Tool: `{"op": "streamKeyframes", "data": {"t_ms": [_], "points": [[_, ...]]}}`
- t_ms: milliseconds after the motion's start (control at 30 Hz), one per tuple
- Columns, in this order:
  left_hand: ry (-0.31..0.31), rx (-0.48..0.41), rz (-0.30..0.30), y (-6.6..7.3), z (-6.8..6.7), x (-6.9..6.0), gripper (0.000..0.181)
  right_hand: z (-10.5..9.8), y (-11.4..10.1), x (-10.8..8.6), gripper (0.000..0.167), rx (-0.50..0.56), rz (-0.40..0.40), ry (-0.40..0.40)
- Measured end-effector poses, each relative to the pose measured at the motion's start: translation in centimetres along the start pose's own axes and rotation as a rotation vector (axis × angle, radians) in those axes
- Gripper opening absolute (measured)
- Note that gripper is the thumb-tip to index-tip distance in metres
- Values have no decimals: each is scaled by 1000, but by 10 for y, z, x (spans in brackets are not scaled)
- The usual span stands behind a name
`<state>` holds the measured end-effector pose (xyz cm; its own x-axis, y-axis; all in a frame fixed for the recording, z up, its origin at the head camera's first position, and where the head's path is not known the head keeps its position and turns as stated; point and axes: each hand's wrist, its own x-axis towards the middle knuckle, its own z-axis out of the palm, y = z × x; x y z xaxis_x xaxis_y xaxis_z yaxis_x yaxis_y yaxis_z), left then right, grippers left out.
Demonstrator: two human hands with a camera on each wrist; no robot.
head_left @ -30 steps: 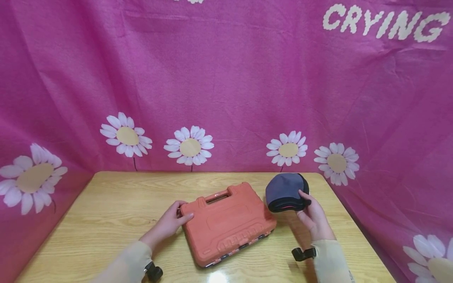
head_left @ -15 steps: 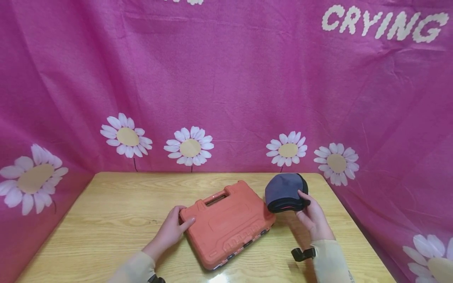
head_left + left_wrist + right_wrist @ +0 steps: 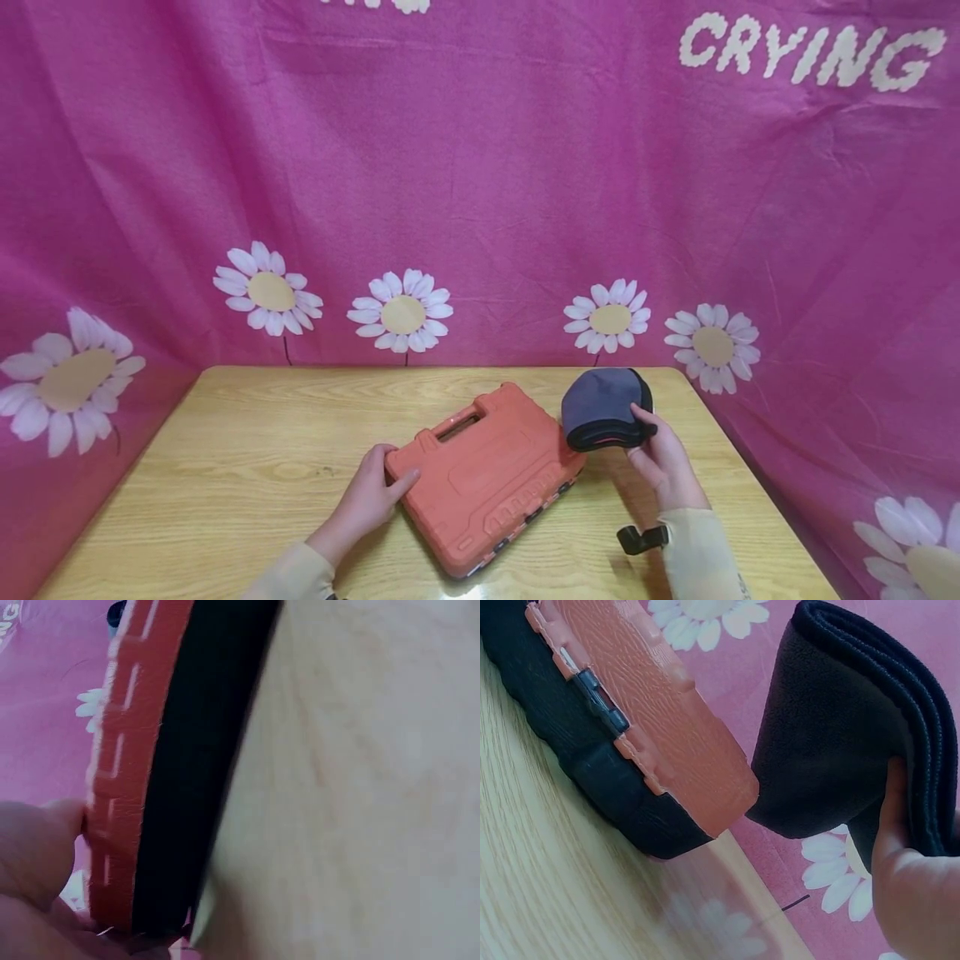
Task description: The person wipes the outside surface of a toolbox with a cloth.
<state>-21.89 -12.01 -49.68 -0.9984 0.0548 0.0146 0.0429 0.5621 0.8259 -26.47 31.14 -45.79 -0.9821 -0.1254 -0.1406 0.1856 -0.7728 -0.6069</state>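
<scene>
A hard orange plastic case [image 3: 487, 479] with a built-in handle at its far side lies at a slant over the table, its underside black in the wrist views. My left hand [image 3: 369, 493] grips its left end, thumb on the lid; the fingers beneath are mostly hidden. Beyond the case's right end, my right hand [image 3: 666, 465] pinches a folded grey-blue fabric piece [image 3: 603, 407] with thick black edging. In the right wrist view, the folded fabric [image 3: 832, 727] shows several stacked layers, close beside the corner of the case [image 3: 697, 765].
The light wooden table [image 3: 247, 442] carries the work, its far edge meeting a pink curtain [image 3: 480, 167] printed with daisies. A black latch [image 3: 600, 701] sits on the case's near side. The curtain also hangs along both sides of the table.
The case has turned slightly counterclockwise, its near left corner shifting right and toward me. My left hand has moved along with it. The right hand and folded fabric have stayed nearly still.
</scene>
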Motion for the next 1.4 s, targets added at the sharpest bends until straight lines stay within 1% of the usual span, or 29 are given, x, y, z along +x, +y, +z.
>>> {"op": "streamKeyframes", "data": {"t_ms": [133,267,333,433,533,600,633,733,867,1000,1167,1300,1400], "points": [[-60,-10,11,2,-6,5,56,0,0,1,29,-6,-2,-6],[-169,-11,39,4,-17,15,67,0,1,1,28,-20,-2,6],[-235,-4,56,5,-24,21,72,1,1,1,28,-24,-2,14],[-348,0,103,6,-35,32,76,1,1,0,27,-20,1,19],[-457,-11,166,7,-43,42,79,0,0,0,26,-20,1,24],[-510,-10,204,7,-45,48,79,1,0,-1,26,-19,-1,26],[-528,-9,210,8,-45,50,79,0,0,-1,26,-17,-2,26],[-559,22,235,7,-45,55,78,0,0,-1,27,-11,-6,24],[-568,46,233,5,-42,60,76,-1,0,1,28,-17,-10,19],[-597,26,229,3,-42,64,78,-2,1,3,25,-25,-6,31],[-655,7,245,0,-43,65,87,-3,2,4,24,-12,-3,33],[-681,2,247,-3,-44,67,94,-3,1,3,23,-10,-8,28],[-695,-11,242,-4,-43,67,98,-3,1,2,22,-13,-5,45]]}}
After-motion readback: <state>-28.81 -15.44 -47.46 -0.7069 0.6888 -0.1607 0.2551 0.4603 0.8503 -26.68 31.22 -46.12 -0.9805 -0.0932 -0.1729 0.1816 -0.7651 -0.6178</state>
